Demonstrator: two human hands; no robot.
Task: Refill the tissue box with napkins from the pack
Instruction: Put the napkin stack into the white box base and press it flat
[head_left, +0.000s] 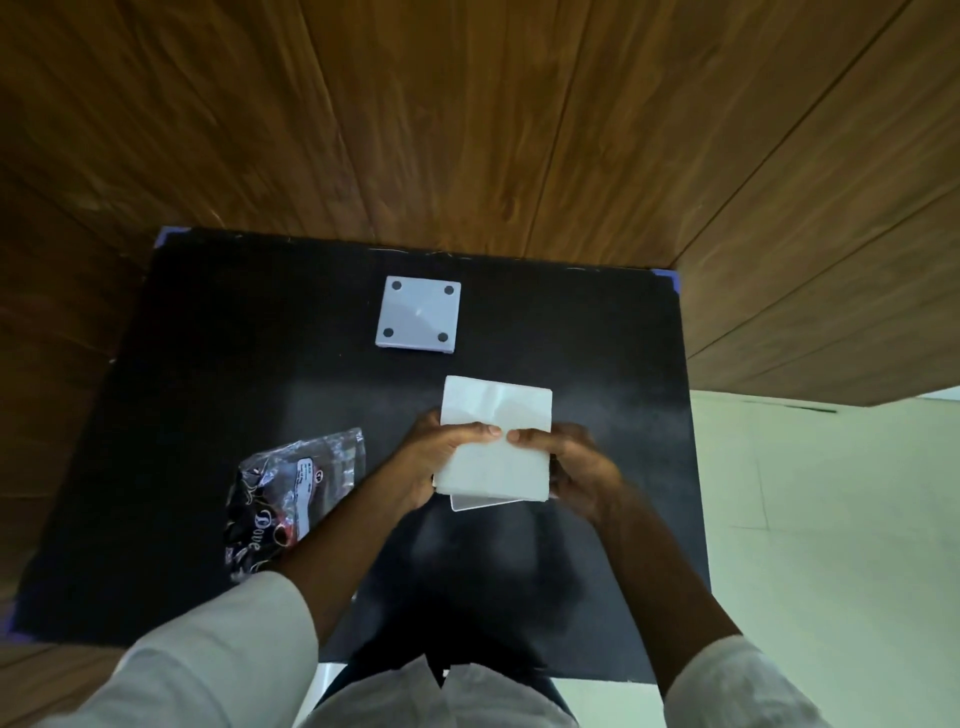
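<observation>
Centrally, stack of white napkins (496, 444) gripped between both hands above black table (218, 364); left hand (441, 457) clasped on left edge of stack, thumb laid across top face; right hand (574, 465) clasped on right edge, thumb likewise across top, the two thumb tips nearly meeting at mid-stack; top napkin creased near far edge; thin pale clear edge (480, 503) protruding beneath near side of stack, possibly part of tissue box, identity not determinable. Farther back on table, well apart from hands: square white plate (418, 316) lying flat, four dark round pads at its corners, apparently the box's base turned upward. Left of left forearm: opened napkin pack (291, 493), crinkled clear wrapper with dark print and red-and-white label, lying on table, partly overlapped by the arm. Pale sleeves (208, 660) covering both forearms toward near edge of frame. Surroundings: brown wood-grain panels (467, 119) behind and beside table; pale tiled floor (831, 519) at right; purple tape (670, 275) at table's far corners.
</observation>
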